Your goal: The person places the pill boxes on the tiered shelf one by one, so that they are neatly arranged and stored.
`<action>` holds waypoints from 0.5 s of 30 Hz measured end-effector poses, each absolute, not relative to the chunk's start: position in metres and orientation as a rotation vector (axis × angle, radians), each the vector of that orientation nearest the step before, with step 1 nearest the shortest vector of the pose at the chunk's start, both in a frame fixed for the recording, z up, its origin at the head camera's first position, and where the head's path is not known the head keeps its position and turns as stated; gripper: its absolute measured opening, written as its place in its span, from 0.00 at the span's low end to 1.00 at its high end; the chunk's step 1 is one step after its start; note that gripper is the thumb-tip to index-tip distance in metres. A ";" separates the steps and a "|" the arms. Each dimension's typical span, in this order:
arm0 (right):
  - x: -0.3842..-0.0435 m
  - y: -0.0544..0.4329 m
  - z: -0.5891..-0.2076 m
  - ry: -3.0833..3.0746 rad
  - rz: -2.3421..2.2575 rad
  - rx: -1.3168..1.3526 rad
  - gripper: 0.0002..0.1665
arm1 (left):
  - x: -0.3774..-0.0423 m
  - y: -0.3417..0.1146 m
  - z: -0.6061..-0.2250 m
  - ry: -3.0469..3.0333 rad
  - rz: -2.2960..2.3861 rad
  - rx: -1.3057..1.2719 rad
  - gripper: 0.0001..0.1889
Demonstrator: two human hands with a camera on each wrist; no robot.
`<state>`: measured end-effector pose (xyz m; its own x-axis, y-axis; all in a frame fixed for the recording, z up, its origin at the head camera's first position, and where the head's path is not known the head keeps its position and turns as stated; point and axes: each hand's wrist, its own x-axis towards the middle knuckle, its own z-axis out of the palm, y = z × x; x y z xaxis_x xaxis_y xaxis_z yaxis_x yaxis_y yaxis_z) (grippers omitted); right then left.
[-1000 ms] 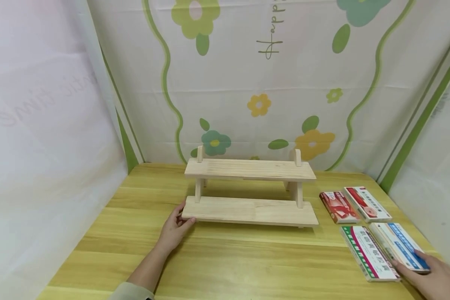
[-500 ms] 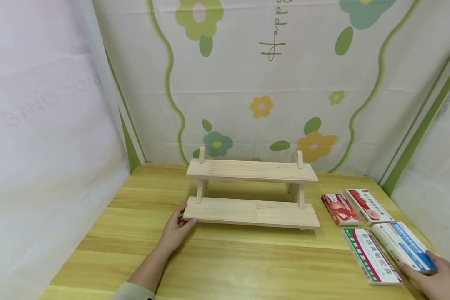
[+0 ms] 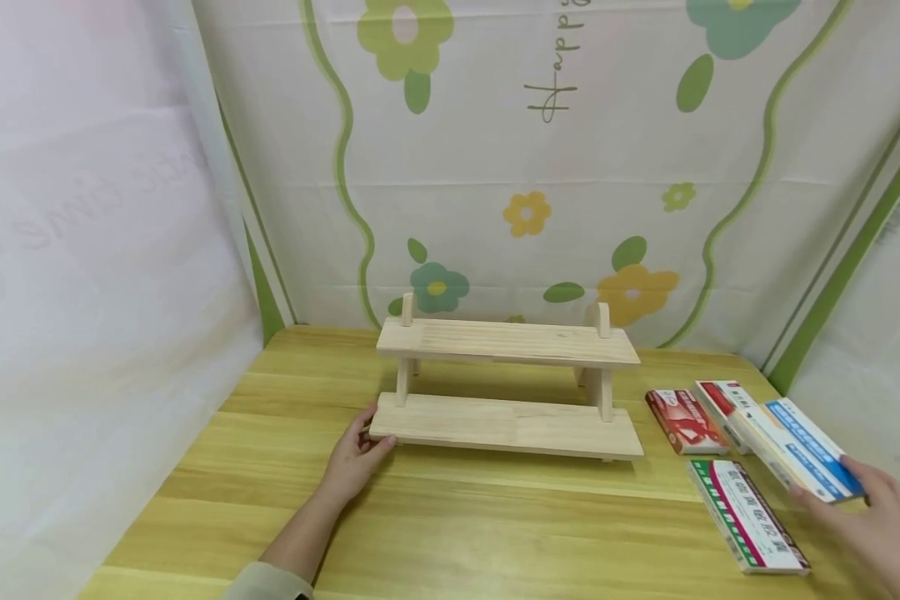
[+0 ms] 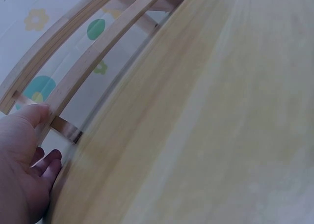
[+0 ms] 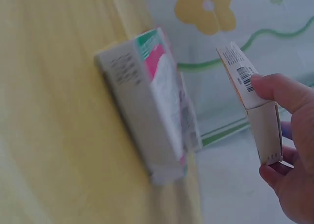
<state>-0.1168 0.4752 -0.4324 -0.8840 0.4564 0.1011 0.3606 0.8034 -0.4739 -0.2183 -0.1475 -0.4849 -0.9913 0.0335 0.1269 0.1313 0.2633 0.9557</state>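
A two-tier wooden shelf (image 3: 506,423) stands in the middle of the table. My left hand (image 3: 354,458) grips the left end of its lower board, the thumb on the front edge; the left wrist view shows the thumb (image 4: 34,115) against the board's end. Off to the right, my right hand (image 3: 881,512) holds a blue and white medicine box (image 3: 806,450) by its near end. In the right wrist view that box (image 5: 265,130) is raised above the table, thumb on its barcode side and fingers beneath.
A green, white and magenta box (image 3: 750,517) lies nearest on the right. Behind it are a red box (image 3: 686,422) and a red and white box (image 3: 723,404), partly covered by the held one. Flowered cloth (image 3: 525,150) hangs behind the table (image 3: 495,533) and at both sides.
My right hand has lifted the blue and white box off the table and moved it slightly away from me, over the red and white box. The left hand keeps its grip on the shelf.
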 end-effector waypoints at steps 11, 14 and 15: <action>-0.150 0.441 -0.369 -2.838 0.701 -0.200 0.57 | -0.218 -0.146 -0.484 -2.434 -1.882 -0.126 0.38; -0.161 0.425 -0.355 -2.849 0.712 -0.115 0.56 | -0.217 -0.147 -0.483 -2.437 -1.891 -0.121 0.38; -0.164 0.420 -0.351 -2.849 0.715 -0.082 0.56 | -0.216 -0.147 -0.482 -2.436 -1.895 -0.116 0.38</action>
